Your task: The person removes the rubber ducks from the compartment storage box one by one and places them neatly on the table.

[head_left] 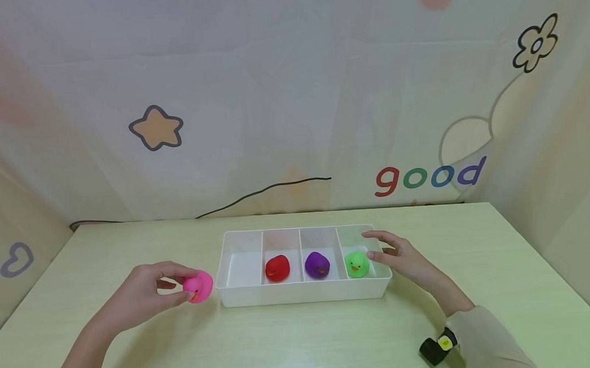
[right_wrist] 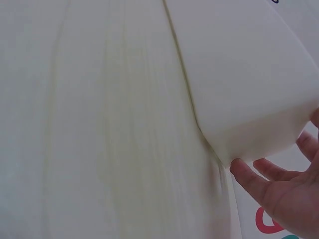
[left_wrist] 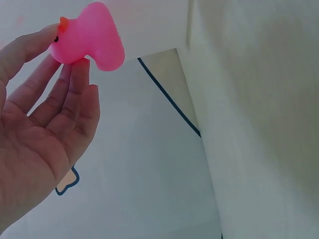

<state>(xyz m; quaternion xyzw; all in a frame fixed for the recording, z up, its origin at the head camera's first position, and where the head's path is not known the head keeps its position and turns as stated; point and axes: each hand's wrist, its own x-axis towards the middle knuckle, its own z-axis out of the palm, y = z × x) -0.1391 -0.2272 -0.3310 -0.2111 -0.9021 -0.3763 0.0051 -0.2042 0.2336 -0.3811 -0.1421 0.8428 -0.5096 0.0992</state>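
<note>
My left hand [head_left: 149,293] pinches a pink rubber duck [head_left: 198,286] between thumb and fingertips, to the left of a white divided tray [head_left: 305,293]. In the left wrist view the duck [left_wrist: 94,37] hangs at the fingertips, its orange beak near the thumb. My right hand [head_left: 404,259] is at the tray's right end, thumb and forefinger spread over the last compartment, close to a green duck [head_left: 357,264]. In the right wrist view its lower fingers [right_wrist: 251,180] lie by the tray's end wall [right_wrist: 269,132]. A purple duck [head_left: 317,265] and a red duck [head_left: 277,268] sit in the two middle compartments.
The tray stands on a pale wooden table [head_left: 301,337], and its leftmost compartment [head_left: 243,269] shows only its bare floor. Behind the table hangs a printed curtain [head_left: 272,108]. More curtain closes off both sides.
</note>
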